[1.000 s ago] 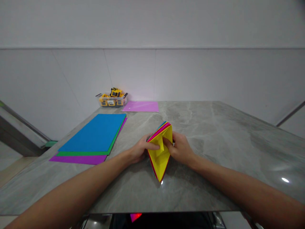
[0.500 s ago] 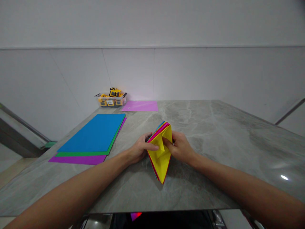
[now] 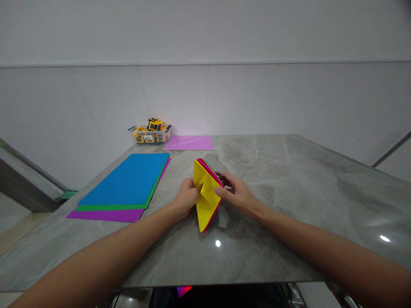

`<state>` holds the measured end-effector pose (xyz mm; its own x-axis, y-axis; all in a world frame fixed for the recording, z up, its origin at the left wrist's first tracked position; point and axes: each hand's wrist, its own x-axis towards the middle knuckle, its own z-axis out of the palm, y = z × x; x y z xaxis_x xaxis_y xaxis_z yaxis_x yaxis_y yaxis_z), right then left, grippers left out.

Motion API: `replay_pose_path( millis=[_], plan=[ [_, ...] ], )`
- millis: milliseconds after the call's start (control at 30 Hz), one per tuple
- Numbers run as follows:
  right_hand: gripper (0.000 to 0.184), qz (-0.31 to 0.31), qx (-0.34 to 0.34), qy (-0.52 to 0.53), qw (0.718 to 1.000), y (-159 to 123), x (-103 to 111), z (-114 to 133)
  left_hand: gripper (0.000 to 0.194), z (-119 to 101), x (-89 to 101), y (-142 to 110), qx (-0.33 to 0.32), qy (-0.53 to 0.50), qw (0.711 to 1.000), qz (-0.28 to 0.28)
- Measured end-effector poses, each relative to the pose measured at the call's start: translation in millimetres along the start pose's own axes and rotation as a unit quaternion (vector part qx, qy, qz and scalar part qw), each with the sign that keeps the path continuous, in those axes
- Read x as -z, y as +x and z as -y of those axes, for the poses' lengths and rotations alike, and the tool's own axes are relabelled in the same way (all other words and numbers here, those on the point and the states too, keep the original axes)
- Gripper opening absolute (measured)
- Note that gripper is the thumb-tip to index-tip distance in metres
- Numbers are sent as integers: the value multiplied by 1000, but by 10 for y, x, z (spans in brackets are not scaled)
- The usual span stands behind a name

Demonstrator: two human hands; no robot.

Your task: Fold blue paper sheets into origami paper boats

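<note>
A folded bundle of coloured paper [image 3: 207, 201] is held above the table, its creased yellow face toward me and pink, red and blue layers showing along its upper right edge. It narrows to a point at the bottom. My left hand [image 3: 186, 197] grips the left edge, with the fingertips partly hidden by the paper. On the right side, my right hand [image 3: 236, 194] has its thumb on the yellow face and its fingers behind the layers.
Large blue, green and purple sheets [image 3: 125, 179] lie stacked at the left of the grey marbled table [image 3: 305, 192]. Behind them stand a clear bin [image 3: 150, 137] of yellow toy vehicles and a flat pink sheet [image 3: 189, 143]. A white wall [image 3: 257, 98] rises behind the table.
The paper bundle has shifted left and slightly up, and its tilt has swung the other way. Its layered edge now faces right instead of left. Both hands have changed their hold on it.
</note>
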<state>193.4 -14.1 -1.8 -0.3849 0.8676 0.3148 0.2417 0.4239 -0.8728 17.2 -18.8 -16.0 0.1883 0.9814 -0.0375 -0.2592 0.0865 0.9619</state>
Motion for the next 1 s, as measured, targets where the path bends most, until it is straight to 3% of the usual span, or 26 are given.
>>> replay_pose_path(
  millis=[267, 667, 767, 867, 1000],
  plan=[
    [26, 3, -11, -23, 1000, -3, -2, 92, 27, -54, -33, -12, -52, 109, 993, 2],
    [13, -26, 20, -56, 998, -1, -19, 100, 13, -39, -105, -13, -59, 107, 992, -14],
    [11, -11, -38, 38, 999, 29, -32, 46, 15, -62, -103, -15, -69, 130, 989, -29],
    [10, -13, -119, 162, 980, 107, 3, -28, 23, -96, -92, -47, -98, 125, 987, -14],
    [7, -131, -193, 177, 956, 274, 267, -166, 45, -75, -46, -89, -66, 18, 993, 92]
  ],
)
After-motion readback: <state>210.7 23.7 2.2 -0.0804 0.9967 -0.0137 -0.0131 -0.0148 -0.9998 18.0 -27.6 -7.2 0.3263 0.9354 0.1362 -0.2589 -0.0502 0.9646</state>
